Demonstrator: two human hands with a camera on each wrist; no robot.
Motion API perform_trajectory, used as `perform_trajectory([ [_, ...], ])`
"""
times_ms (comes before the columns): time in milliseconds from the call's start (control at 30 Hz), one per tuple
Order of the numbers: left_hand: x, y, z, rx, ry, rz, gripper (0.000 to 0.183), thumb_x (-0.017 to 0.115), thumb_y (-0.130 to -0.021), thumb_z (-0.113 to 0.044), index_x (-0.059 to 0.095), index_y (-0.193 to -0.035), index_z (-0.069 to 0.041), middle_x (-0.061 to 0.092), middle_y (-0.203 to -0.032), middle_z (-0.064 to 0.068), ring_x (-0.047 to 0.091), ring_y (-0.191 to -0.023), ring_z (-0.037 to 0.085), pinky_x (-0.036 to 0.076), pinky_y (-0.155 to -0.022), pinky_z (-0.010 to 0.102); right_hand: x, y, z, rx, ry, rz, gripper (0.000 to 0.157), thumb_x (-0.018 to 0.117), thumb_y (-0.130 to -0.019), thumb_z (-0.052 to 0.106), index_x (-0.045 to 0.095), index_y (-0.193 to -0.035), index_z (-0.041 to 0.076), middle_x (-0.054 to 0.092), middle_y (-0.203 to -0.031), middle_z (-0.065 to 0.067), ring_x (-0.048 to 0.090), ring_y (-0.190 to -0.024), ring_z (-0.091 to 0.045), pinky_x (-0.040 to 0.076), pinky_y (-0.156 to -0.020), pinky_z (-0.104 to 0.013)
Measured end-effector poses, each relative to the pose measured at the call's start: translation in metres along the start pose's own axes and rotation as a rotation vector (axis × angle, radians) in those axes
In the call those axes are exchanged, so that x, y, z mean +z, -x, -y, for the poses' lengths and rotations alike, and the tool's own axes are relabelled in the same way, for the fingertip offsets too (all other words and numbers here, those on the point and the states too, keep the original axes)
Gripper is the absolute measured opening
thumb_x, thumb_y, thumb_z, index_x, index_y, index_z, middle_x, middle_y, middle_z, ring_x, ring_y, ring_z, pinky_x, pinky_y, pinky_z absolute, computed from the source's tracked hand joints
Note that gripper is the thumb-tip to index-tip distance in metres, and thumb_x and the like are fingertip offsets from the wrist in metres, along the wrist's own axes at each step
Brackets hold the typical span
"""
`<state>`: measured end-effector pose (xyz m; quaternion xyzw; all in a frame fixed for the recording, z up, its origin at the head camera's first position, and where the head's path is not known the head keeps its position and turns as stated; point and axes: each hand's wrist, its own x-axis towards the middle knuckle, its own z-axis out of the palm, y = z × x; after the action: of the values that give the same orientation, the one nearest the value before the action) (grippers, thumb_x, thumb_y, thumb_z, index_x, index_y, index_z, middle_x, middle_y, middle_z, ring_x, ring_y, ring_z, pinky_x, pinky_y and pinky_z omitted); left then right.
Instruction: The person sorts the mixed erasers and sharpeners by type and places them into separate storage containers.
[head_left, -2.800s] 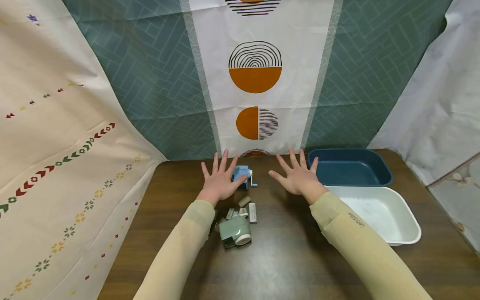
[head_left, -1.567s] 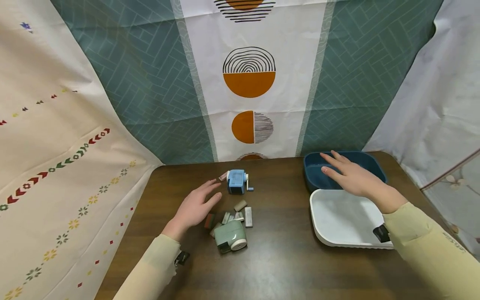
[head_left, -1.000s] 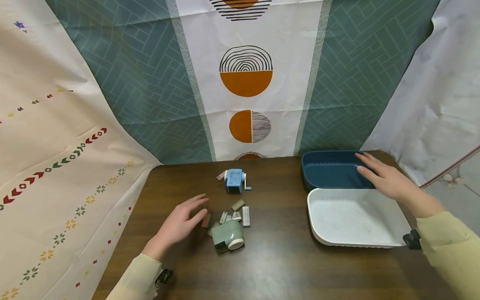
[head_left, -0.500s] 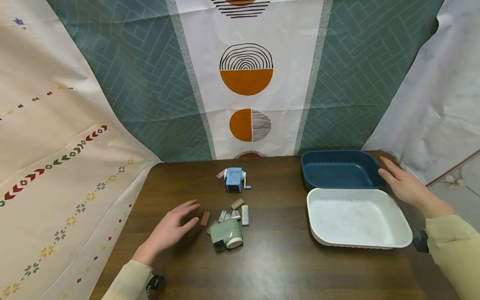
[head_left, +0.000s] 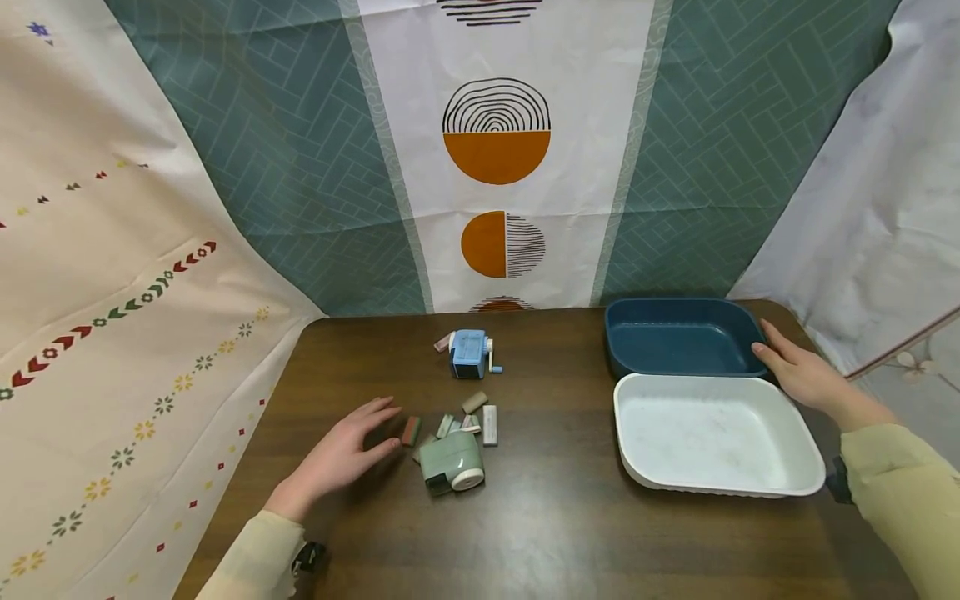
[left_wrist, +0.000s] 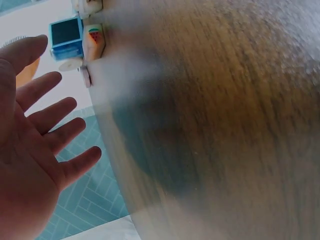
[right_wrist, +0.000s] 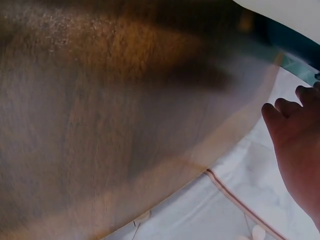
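Observation:
My left hand [head_left: 341, 454] hovers over the table's left side, fingers spread, holding nothing. Just right of its fingertips lies a red-and-green eraser [head_left: 411, 431]. Beyond it sit a pale green device with a white knob [head_left: 452, 461], a white block eraser [head_left: 490, 426], a tan one [head_left: 475, 402] and several smaller pieces. A blue crank pencil sharpener [head_left: 468, 354] stands farther back, also seen in the left wrist view. My right hand [head_left: 810, 379] has its thumb and fingertips right at the right end of the dark blue bin [head_left: 622, 354], fingers mostly straight.
A white bin [head_left: 626, 446] stands in front of the blue one, their rims meeting. A small pink piece [head_left: 442, 342] lies beside the sharpener. A patterned cloth [head_left: 360, 275] hangs behind the brown table [head_left: 555, 533], with pale cloths on both sides.
Both hands were spread over the table's middle; they have moved apart, the left back toward the near left, the right across the bins to the blue bin's right end. The objects stay put.

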<state>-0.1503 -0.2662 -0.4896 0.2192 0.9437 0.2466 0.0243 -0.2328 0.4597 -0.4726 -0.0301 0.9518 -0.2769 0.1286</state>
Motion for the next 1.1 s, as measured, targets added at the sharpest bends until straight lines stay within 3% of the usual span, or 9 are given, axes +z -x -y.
perform_trajectory([
  [367,0.005,-0.008,0.003,0.019,0.002,0.032,0.057,0.078,-0.100,-0.025,0.061,-0.150,-0.004,0.047,-0.163,0.020,0.038,-0.153,0.046,0.038,-0.117,0.065,0.002,-0.004,-0.001,-0.013,-0.001,-0.012,0.074,0.019,-0.118,0.046,-0.017,-0.164,0.001,-0.001,-0.163,-0.045,0.013,-0.145,-0.073,0.016,-0.113,-0.082],
  [1100,0.010,-0.024,0.006,0.025,-0.032,0.117,0.061,0.083,-0.096,-0.022,0.061,-0.150,-0.005,0.047,-0.162,0.023,0.035,-0.154,0.049,0.036,-0.118,0.066,0.006,-0.009,0.006,-0.054,0.033,0.000,0.072,0.016,-0.119,0.038,-0.016,-0.162,-0.010,-0.010,-0.166,-0.042,-0.001,-0.152,-0.065,0.005,-0.121,-0.075],
])
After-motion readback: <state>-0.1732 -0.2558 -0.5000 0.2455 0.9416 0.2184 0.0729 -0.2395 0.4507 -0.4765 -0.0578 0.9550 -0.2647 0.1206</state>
